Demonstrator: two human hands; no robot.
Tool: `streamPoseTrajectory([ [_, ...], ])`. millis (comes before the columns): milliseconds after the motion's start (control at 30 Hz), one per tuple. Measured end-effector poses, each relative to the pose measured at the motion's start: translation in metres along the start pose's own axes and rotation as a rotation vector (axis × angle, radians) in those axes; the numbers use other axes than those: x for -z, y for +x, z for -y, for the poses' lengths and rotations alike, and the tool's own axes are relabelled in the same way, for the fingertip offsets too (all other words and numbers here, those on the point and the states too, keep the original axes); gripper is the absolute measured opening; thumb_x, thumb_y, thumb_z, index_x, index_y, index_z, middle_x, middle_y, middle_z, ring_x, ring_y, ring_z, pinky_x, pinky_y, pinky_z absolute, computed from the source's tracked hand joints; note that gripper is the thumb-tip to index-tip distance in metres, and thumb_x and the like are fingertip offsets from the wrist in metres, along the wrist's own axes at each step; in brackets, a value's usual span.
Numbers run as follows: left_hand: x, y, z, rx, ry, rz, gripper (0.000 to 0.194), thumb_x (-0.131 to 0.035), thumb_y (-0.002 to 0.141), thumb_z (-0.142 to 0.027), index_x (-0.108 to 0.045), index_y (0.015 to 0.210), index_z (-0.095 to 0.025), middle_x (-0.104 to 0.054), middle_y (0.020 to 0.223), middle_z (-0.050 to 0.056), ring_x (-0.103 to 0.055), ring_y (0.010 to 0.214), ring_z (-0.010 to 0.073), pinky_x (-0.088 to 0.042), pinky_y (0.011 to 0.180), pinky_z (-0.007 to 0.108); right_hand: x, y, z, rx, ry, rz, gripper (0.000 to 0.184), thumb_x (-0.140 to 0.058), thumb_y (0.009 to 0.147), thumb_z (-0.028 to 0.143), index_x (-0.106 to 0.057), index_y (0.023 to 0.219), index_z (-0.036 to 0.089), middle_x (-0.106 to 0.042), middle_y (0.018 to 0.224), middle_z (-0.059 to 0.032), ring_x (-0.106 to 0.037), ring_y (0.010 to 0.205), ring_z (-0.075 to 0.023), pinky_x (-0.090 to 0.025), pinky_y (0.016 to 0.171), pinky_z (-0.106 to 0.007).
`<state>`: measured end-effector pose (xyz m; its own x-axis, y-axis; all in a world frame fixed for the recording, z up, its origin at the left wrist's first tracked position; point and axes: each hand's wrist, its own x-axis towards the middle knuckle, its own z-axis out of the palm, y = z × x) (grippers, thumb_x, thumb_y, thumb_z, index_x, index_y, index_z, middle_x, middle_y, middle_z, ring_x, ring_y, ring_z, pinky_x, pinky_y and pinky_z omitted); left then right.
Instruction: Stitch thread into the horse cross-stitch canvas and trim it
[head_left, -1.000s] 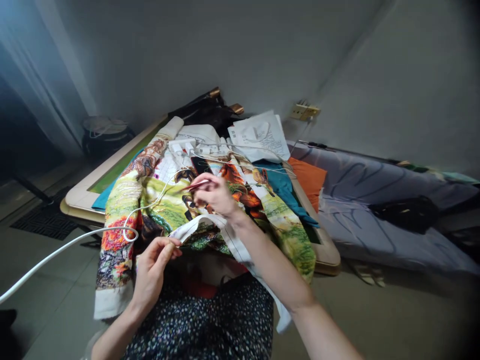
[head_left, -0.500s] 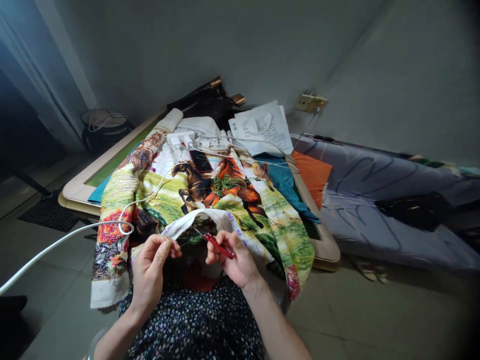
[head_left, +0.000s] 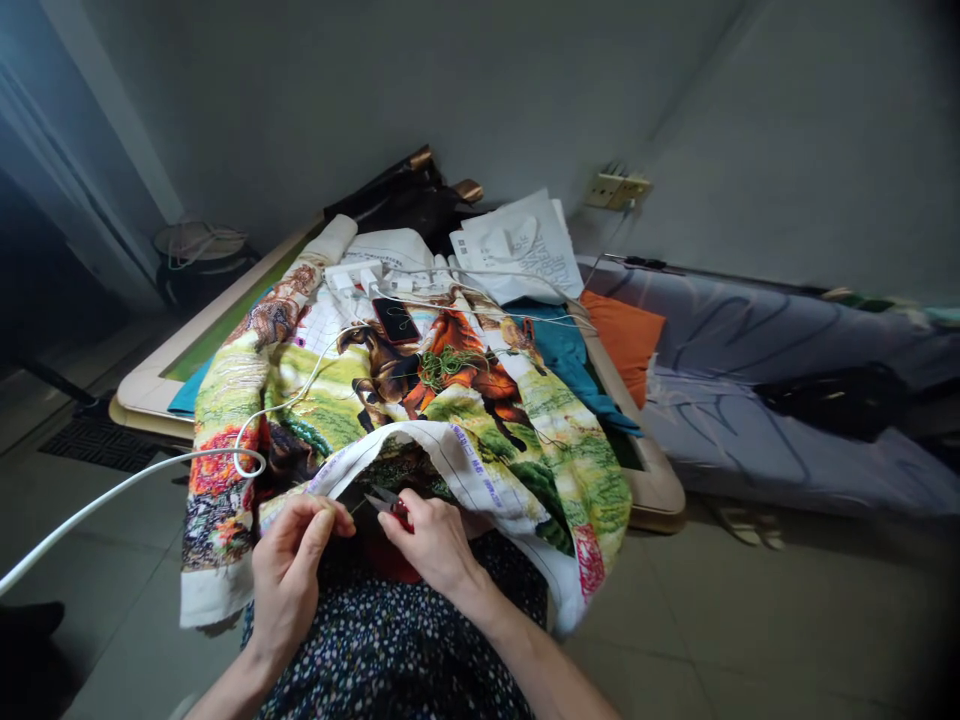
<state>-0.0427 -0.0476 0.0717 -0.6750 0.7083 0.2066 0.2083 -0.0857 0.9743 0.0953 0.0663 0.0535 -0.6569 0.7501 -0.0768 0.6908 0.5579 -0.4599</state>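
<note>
A large colourful embroidered cloth [head_left: 480,400] with horses on it is draped over a low table and onto my lap. My left hand [head_left: 289,570] pinches the cloth's white near edge, fingers closed. My right hand [head_left: 424,535] is closed round small red-handled thread snips [head_left: 386,502], whose blades point left toward my left fingertips. The two hands are close together over my dark spotted dress [head_left: 405,650]. A tangle of green thread [head_left: 442,365] and a black phone [head_left: 395,320] lie on the cloth farther away.
A white cable [head_left: 135,480] loops over the cloth's left side. White printed sheets [head_left: 517,250] lie at the table's far end, with teal and orange fabric [head_left: 622,340] to the right. A grey mattress [head_left: 787,400] runs along the right wall. A wall socket [head_left: 619,187] is behind.
My right hand came back from over the horse picture with the snips and dropped down next to my left hand at the cloth's near edge. The left hand kept its pinch.
</note>
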Motion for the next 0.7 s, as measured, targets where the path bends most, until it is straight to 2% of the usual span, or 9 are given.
streamPoseTrajectory([
  [167,0.005,-0.006,-0.007,-0.039,-0.024,0.06,0.02,-0.06,0.093,-0.036,-0.066,0.079,-0.022,-0.071,0.077,0.003,-0.064,0.071,0.0188,-0.054,0.07,0.031,0.005,0.006,0.009,-0.021,-0.087,0.077,0.029,-0.052,0.102,0.038,-0.072,0.088,0.02,-0.077,0.079,-0.0058,-0.071,0.072,-0.0193,-0.029,0.057,-0.026],
  [233,0.009,-0.001,-0.01,-0.094,0.017,0.08,0.02,-0.06,0.092,-0.035,-0.067,0.079,-0.022,-0.071,0.076,0.003,-0.066,0.072,0.0194,-0.055,0.07,0.031,0.012,0.001,0.004,0.05,-0.015,0.154,0.025,-0.058,0.098,0.038,-0.073,0.086,0.021,-0.075,0.077,-0.0036,-0.068,0.068,-0.0178,-0.029,0.056,-0.025],
  [333,0.011,0.023,-0.019,-0.202,0.118,0.133,0.021,-0.061,0.091,-0.035,-0.068,0.076,-0.022,-0.072,0.073,0.004,-0.067,0.069,0.0197,-0.055,0.068,0.031,0.029,-0.012,-0.009,0.237,0.209,0.321,0.014,-0.072,0.087,0.036,-0.075,0.09,0.023,-0.07,0.071,0.002,-0.06,0.061,-0.0139,-0.03,0.054,-0.023],
  [400,0.007,0.051,-0.027,-0.284,0.201,0.154,0.019,-0.063,0.089,-0.035,-0.069,0.076,-0.022,-0.073,0.07,0.004,-0.067,0.065,0.0188,-0.055,0.065,0.029,0.044,-0.02,-0.019,0.27,0.378,0.329,0.024,-0.076,0.082,0.033,-0.075,0.103,0.024,-0.067,0.071,0.0038,-0.056,0.059,-0.0127,-0.034,0.055,-0.022],
  [500,-0.005,0.096,-0.043,-0.449,0.292,0.086,0.019,-0.063,0.088,-0.035,-0.068,0.075,-0.022,-0.073,0.069,0.001,-0.066,0.062,0.0164,-0.054,0.067,0.028,0.068,-0.027,-0.037,0.159,0.532,0.118,0.036,-0.075,0.08,0.033,-0.072,0.115,0.022,-0.064,0.071,0.0032,-0.052,0.059,-0.013,-0.038,0.055,-0.022],
  [633,-0.024,0.149,-0.063,-0.64,0.357,-0.035,0.017,-0.06,0.09,-0.034,-0.067,0.081,-0.021,-0.072,0.072,0.0,-0.065,0.065,0.0156,-0.051,0.068,0.027,0.09,-0.027,-0.062,0.062,0.534,-0.203,0.028,-0.072,0.082,0.044,-0.071,0.093,0.018,-0.058,0.066,0.0015,-0.049,0.058,-0.0138,-0.039,0.053,-0.023],
  [700,-0.031,0.176,-0.07,-0.709,0.419,-0.099,0.019,-0.058,0.091,-0.035,-0.067,0.082,-0.021,-0.072,0.077,0.002,-0.066,0.072,0.0176,-0.052,0.075,0.029,0.095,-0.025,-0.074,0.028,0.545,-0.301,0.035,-0.063,0.088,0.052,-0.068,0.085,0.018,-0.06,0.068,-0.0008,-0.052,0.059,-0.0147,-0.042,0.055,-0.024],
])
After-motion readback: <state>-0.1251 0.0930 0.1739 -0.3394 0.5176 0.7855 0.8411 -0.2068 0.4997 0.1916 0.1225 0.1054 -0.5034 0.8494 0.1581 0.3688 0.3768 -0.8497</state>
